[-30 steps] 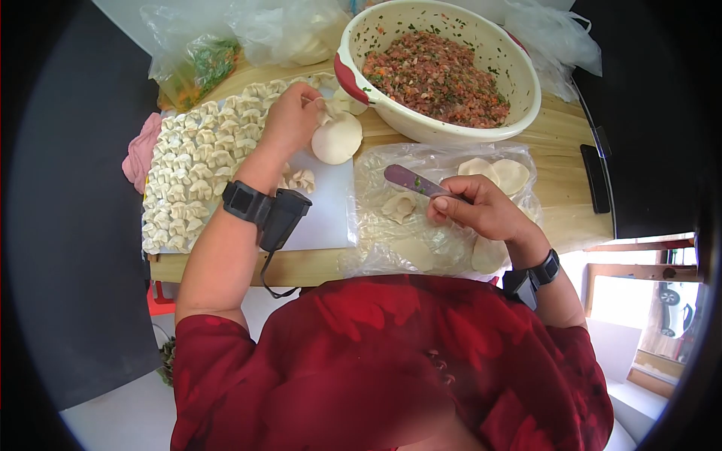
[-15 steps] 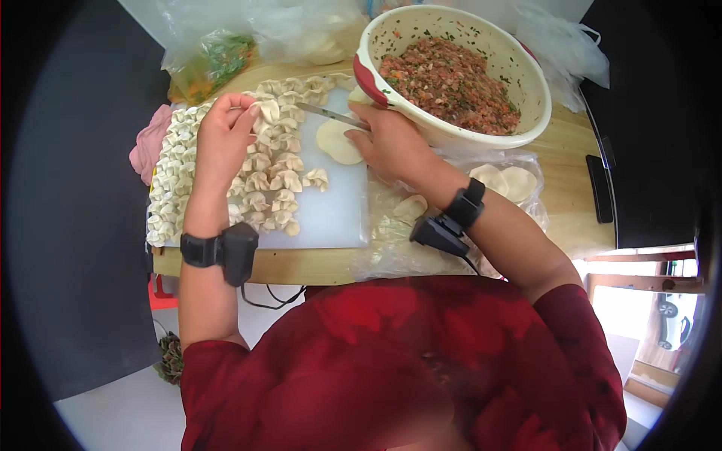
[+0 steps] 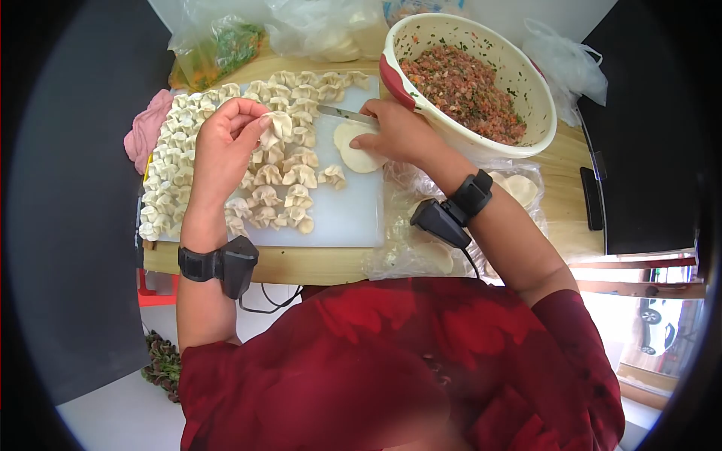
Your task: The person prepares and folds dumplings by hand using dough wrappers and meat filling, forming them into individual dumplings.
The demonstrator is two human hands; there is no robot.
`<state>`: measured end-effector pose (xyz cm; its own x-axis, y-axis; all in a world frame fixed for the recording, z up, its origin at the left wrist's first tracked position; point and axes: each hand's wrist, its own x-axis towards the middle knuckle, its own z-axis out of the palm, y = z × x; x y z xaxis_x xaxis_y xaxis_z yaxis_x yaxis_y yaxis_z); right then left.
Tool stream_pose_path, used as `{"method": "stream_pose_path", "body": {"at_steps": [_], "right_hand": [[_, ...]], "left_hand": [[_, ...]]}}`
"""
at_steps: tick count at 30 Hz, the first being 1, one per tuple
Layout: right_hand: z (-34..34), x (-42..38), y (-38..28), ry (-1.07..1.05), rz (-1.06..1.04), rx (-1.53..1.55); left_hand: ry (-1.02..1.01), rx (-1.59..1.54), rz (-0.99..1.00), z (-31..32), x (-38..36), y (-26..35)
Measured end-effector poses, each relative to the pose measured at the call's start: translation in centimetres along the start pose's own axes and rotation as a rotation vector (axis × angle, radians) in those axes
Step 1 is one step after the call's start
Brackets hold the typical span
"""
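Observation:
My left hand pinches a pleated dumpling between thumb and fingertips, above the rows of dumplings on the white cutting board. In my right hand is a knife with a narrow metal blade pointing left; its handle is hidden in the grip. Under the right thumb lie round dough wrappers, overlapping one another on the board. One dumpling sits apart, right of the rows.
A large cream bowl of minced filling stands behind my right hand. More wrappers lie in clear plastic right of the board. Plastic bags line the back, and a pink cloth rests at the left.
The whole view has shifted slightly, moving the board rightward in the picture. My left hand has come a little lower with the dumpling. The right hand keeps its hold on the knife.

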<state>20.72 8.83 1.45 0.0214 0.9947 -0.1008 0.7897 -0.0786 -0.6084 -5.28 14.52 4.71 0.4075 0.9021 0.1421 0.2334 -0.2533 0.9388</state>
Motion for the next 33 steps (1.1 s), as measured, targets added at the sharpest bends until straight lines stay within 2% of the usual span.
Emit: {"method": "stream_pose_path", "body": {"at_steps": [2,5,11,13,17,18,20,22,23,27,30,32,33], "right_hand": [[0.2,0.6,0.1,-0.015,-0.028,0.015],[0.3,1.3,-0.2,0.085,-0.097,-0.166],[-0.5,0.6,-0.7,-0.058,-0.236,-0.100],[-0.5,-1.4,-1.4,0.062,-0.293,-0.170],[-2.6,-6.7,-2.3,0.113,-0.234,-0.173],[-3.3,-8.0,-1.8,0.168,-0.246,-0.072],[-4.8,-10.1,-0.9,0.225,-0.256,0.028],[-5.9,-11.9,0.0,0.250,-0.109,0.069],[-6.1,-12.6,0.8,0.253,-0.105,0.070],[-6.1,-14.5,3.5,0.280,0.013,0.037],[-5.8,-15.2,4.4,0.303,0.043,0.197],[-5.8,-15.2,4.5,0.246,0.157,0.536],[-5.5,-15.0,5.0,0.247,0.156,0.541]], "left_hand": [[0.016,-0.015,0.008,0.0,-0.1,-0.2],[0.046,-0.019,0.011,0.1,-0.5,0.0],[0.059,-0.028,0.015,-0.4,-0.7,0.0],[0.059,-0.023,0.016,-0.5,-0.5,-0.1],[0.004,-0.026,0.063,0.7,0.5,0.1],[-0.002,-0.028,0.059,1.4,0.9,0.1],[-0.105,0.113,0.129,3.3,2.2,0.0],[-0.130,0.212,0.145,5.6,3.3,0.1],[-0.148,0.311,0.159,6.7,3.9,0.0],[-0.121,0.488,0.302,9.3,5.7,-1.1],[-0.102,0.579,0.401,10.0,6.5,-2.2],[-0.079,0.609,0.402,10.1,6.7,-2.5],[-0.051,0.632,0.403,10.1,6.8,-2.5]]}}
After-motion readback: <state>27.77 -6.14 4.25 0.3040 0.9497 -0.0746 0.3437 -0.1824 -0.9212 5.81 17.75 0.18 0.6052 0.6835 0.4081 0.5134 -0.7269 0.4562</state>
